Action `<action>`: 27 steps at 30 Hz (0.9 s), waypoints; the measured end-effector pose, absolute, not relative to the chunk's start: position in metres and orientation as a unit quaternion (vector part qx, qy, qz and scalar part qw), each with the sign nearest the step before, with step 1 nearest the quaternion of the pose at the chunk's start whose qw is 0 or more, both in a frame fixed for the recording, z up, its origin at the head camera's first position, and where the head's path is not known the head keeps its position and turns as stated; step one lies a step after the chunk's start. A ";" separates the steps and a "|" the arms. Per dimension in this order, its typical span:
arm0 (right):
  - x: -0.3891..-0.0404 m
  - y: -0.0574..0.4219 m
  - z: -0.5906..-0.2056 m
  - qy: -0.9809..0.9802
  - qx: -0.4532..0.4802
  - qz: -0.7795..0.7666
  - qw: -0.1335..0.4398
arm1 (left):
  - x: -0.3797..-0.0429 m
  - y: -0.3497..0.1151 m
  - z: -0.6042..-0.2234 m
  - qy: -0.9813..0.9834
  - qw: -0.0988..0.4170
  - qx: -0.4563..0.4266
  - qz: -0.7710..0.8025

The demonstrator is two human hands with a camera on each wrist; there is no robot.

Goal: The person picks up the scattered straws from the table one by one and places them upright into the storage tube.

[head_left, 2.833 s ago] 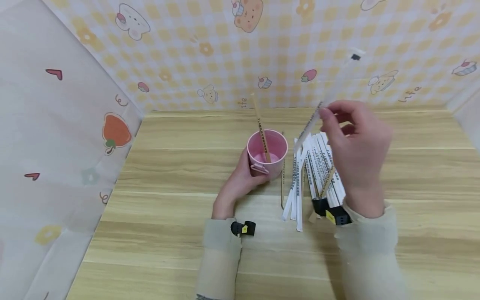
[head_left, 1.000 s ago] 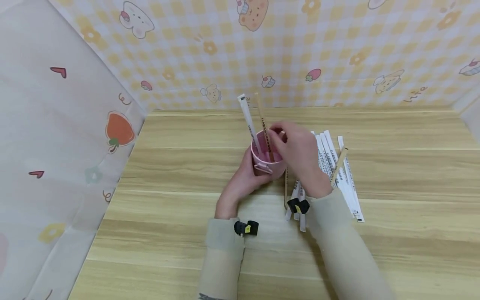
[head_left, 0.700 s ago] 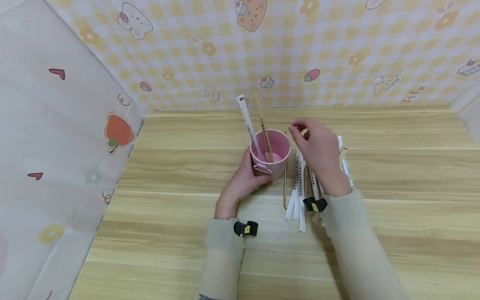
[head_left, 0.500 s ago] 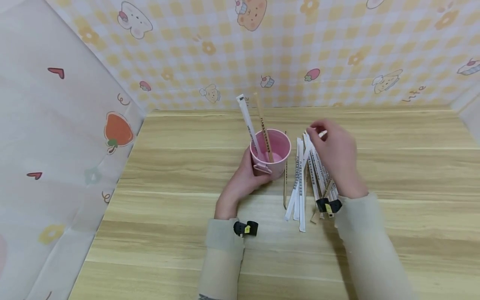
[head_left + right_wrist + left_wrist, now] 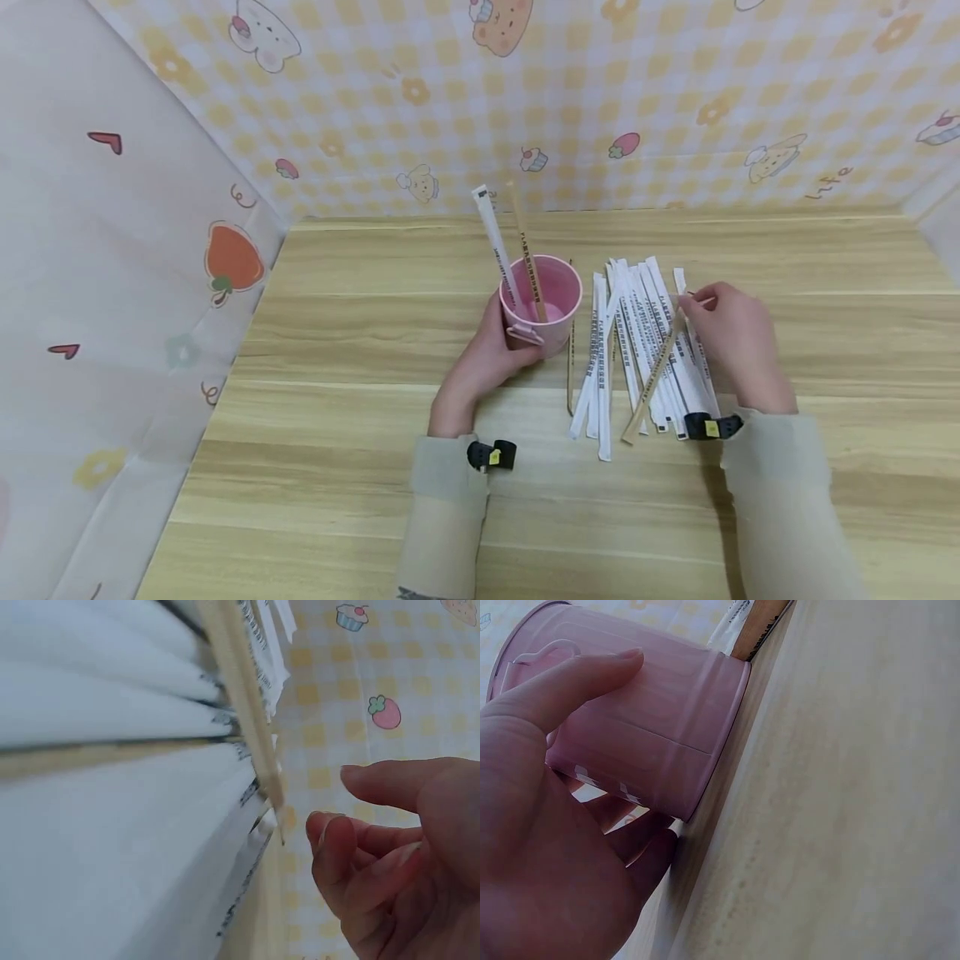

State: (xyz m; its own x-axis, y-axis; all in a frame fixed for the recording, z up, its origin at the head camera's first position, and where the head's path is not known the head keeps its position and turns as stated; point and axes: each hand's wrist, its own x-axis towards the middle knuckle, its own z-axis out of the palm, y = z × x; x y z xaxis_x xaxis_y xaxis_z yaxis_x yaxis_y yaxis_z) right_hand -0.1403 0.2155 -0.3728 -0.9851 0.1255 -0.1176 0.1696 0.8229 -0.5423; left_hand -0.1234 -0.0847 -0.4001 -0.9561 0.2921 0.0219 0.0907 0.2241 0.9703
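In the head view, my left hand (image 5: 487,362) is holding a pink cup (image 5: 555,337) just right of the middle of the frame. My right hand (image 5: 742,337) is hovering on the right side, near the top end of a long tan straw (image 5: 655,375) that is lying across some white straws (image 5: 639,333). The right wrist view is showing a small gap between my thumb and fingers, with nothing in it.

Two straws are standing in the cup: a wrapped white straw (image 5: 498,250) and a bare tan straw (image 5: 528,258), both leaning to the upper left. Lots more are lying messily right of the cup, and a thin brown straw (image 5: 571,375) is lying just beside it. I am guessing only a little is done, with most straws waiting outside.

Everything is resting on a pale wood table (image 5: 337,333). A yellow checked wall (image 5: 570,92) is filling the top, and a whitish wall (image 5: 135,275) is standing at the left.
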 end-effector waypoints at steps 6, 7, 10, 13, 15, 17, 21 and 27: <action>-0.134 0.221 -0.379 0.952 0.082 -0.277 0.098 | -0.125 -0.084 -0.404 0.784 0.083 0.119 0.603; -0.134 0.222 -0.380 0.953 0.080 -0.274 0.104 | -0.123 -0.083 -0.400 0.783 0.086 0.117 0.604; -0.133 0.222 -0.383 0.952 0.072 -0.271 0.118 | -0.120 -0.083 -0.389 0.781 0.091 0.118 0.607; -0.132 0.222 -0.384 0.952 0.066 -0.268 0.128 | -0.117 -0.082 -0.380 0.783 0.096 0.118 0.603; -0.132 0.221 -0.383 0.951 0.066 -0.272 0.135 | -0.116 -0.083 -0.378 0.785 0.096 0.121 0.600; -0.132 0.220 -0.383 0.950 0.066 -0.272 0.139 | -0.115 -0.083 -0.376 0.785 0.098 0.120 0.599; -0.131 0.218 -0.381 0.949 0.066 -0.272 0.146 | -0.115 -0.083 -0.375 0.782 0.097 0.121 0.603; -0.133 0.218 -0.380 0.947 0.069 -0.275 0.152 | -0.119 -0.084 -0.386 0.780 0.091 0.124 0.606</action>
